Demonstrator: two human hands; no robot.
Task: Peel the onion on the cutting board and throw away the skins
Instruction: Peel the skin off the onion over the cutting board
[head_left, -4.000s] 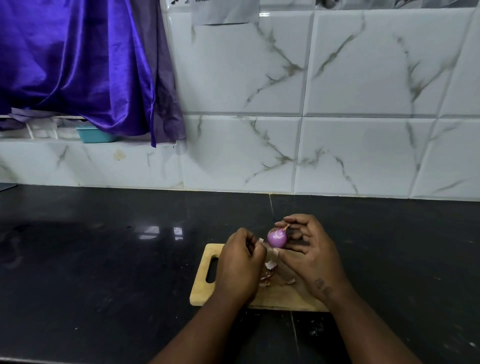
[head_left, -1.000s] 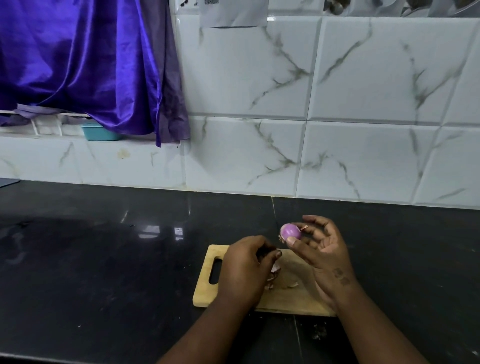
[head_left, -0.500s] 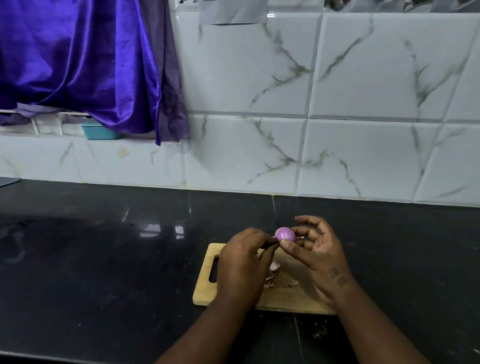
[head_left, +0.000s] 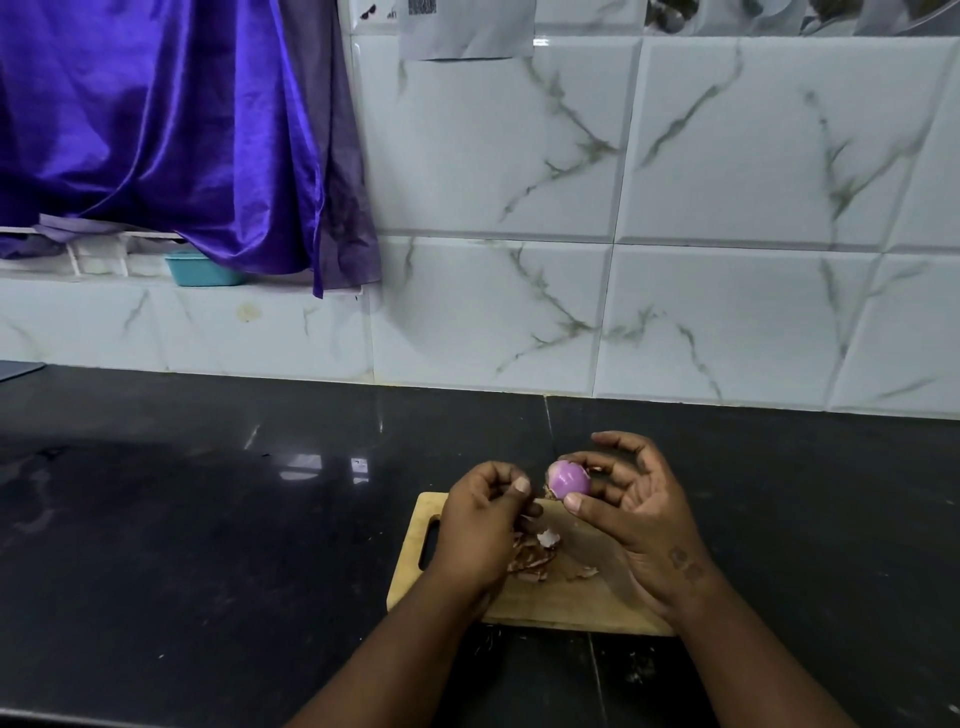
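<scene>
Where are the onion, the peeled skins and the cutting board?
onion (head_left: 569, 479), head view, its purple peeled side.
peeled skins (head_left: 535, 564), head view, the brown pile's middle.
cutting board (head_left: 561, 603), head view, bare wood near its front edge.

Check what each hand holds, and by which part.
The right hand pinches the onion by its sides, thumb in front, fingers behind. The left hand is curled; whether it holds anything cannot be told.

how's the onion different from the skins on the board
The onion is round, glossy and purple; the skins are thin, dull brown flakes. The onion is held in the right hand; the skins lie on the cutting board. The onion is one piece; the skins are several scraps.
</scene>
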